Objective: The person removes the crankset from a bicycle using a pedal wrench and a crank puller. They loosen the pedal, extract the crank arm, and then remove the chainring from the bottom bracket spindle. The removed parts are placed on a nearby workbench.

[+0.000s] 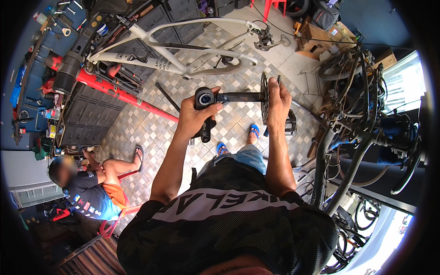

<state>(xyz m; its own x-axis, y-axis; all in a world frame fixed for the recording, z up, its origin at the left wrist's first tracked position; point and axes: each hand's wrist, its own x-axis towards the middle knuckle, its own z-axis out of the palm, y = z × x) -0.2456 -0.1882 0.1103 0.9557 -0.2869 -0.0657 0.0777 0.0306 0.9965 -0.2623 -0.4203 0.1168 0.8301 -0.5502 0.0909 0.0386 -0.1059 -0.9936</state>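
Black crankset [245, 96] held crosswise in mid-air; I log it above the middle of the tiled floor [137, 128]. Left hand [189, 115]: fingers wrapped round the crank arm [204, 97], thumb on the near side. Right hand [278, 103]: fingers gripping the toothed chainring [264, 98], thumb along its edge; they are partly hidden, so I cannot be sure how the fingertips sit. Dark pedal [291, 123] just beside the right wrist. Toward the floor's far edge I note a pale bicycle frame [142, 61], with a red bar [133, 99] slanting near it. By the floor's left edge, a person [91, 188] sits on a red chair [107, 228].
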